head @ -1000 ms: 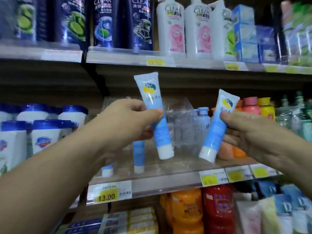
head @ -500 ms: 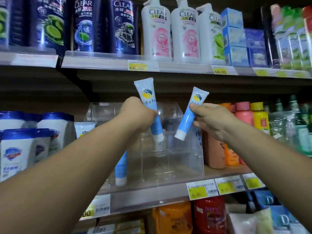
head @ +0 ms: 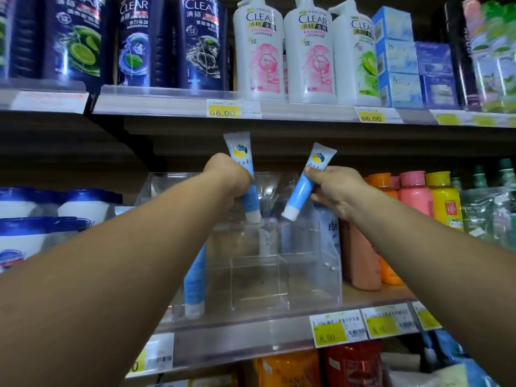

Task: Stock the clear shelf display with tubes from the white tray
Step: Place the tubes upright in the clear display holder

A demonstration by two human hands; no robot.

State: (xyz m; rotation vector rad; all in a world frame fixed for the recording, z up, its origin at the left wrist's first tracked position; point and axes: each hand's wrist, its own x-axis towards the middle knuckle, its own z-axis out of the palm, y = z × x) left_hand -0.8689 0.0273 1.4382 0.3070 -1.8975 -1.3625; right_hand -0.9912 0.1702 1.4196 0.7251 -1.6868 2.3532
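A clear acrylic display point(head: 310, 275) with several compartments stands on the middle shelf. My left hand point(head: 227, 178) grips a blue and white tube point(head: 243, 155), cap down, above the display's rear middle. My right hand point(head: 335, 188) holds a second tube point(head: 300, 191), tilted, its white cap over the rear compartments. A third tube point(head: 194, 286) stands cap down in the display's front left compartment. The white tray is out of view.
Large shampoo bottles point(head: 258, 48) fill the upper shelf, whose underside is just above the held tubes. Orange, pink and yellow bottles point(head: 413, 196) stand right of the display; blue-capped white bottles point(head: 83, 208) left. Price labels point(head: 335, 328) line the shelf edge.
Both hands have moved forward and slightly down toward the display's rear compartments, carrying their tubes. The view has drawn closer to the shelf.
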